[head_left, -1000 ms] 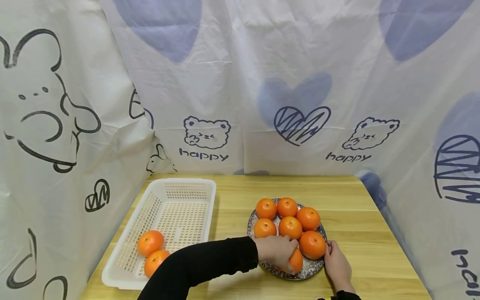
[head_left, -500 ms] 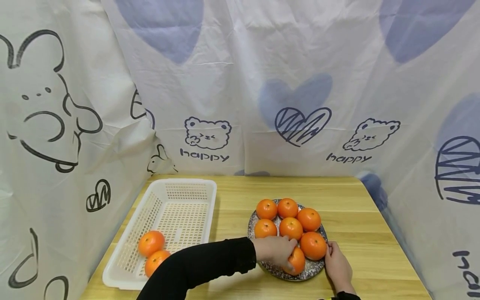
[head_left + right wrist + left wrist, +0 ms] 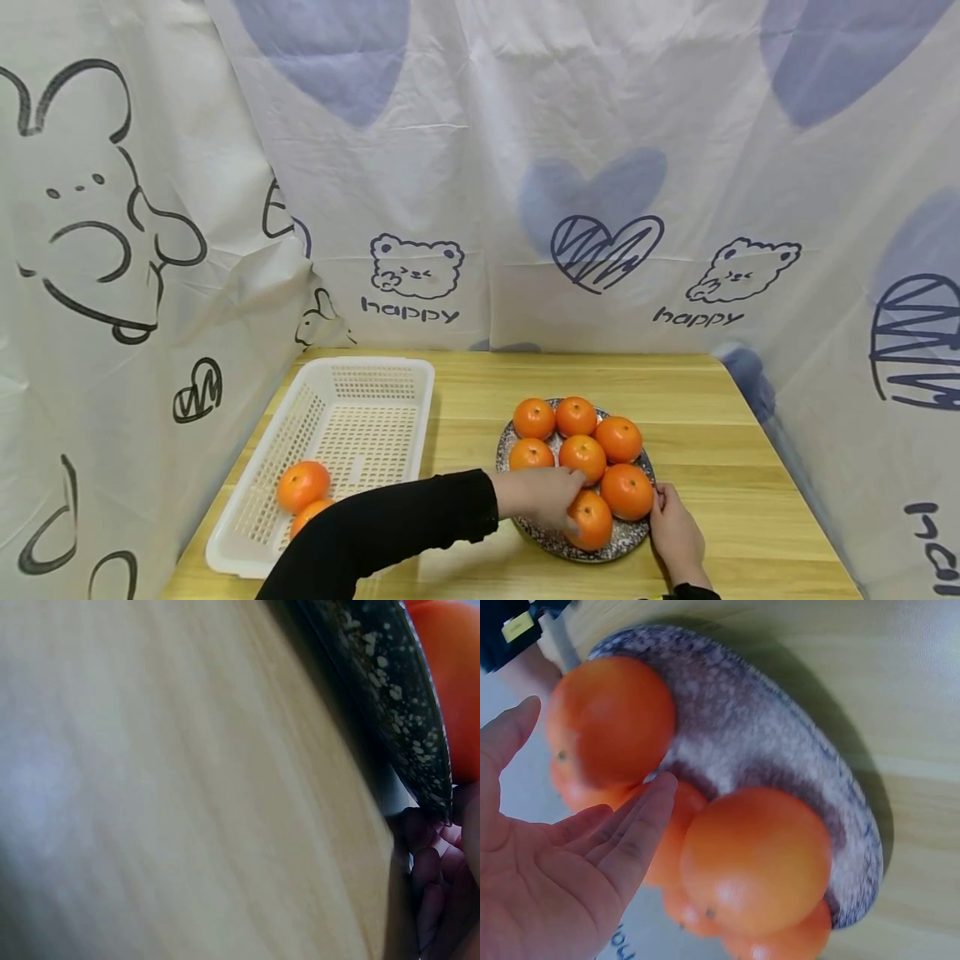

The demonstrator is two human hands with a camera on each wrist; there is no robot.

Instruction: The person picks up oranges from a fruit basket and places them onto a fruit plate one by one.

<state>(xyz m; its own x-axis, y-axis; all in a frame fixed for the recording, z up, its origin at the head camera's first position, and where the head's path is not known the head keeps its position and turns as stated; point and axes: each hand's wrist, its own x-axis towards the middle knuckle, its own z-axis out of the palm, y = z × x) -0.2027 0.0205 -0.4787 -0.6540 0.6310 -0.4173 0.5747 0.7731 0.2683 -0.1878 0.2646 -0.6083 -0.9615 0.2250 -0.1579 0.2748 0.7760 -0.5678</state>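
A patterned white cloth [image 3: 483, 167] hung behind the wooden counter [image 3: 465, 408]. At the counter's left lay a white perforated basket [image 3: 429, 392], with two basket oranges [image 3: 303, 486] toward its near left. The black left sleeve [image 3: 397, 521] crossed the basket's near edge and hid much of the nearer of the two, covering more of it than half a second before.

Well to the right of the basket stood a dark speckled plate [image 3: 626, 533], bearing seven oranges. Six other plate oranges [image 3: 582, 458] sat close together over its far and middle part; the near orange [image 3: 591, 522] rested at its near side, between the left hand [image 3: 543, 497] and the right hand [image 3: 677, 533].

The left hand had drawn slightly back to the left since the earlier frames, leaving more of the near orange showing, while the right hand and plate looked much as before.

The left fingers [image 3: 641, 840] were nearly straight, with the thumb spread well away from them. Earlier they had curled about the near orange; now they gripped nothing, though whether a fingertip touched its skin could not be told. The right fingers [image 3: 427, 866] were curled under the plate's right edge, pinching its rim.
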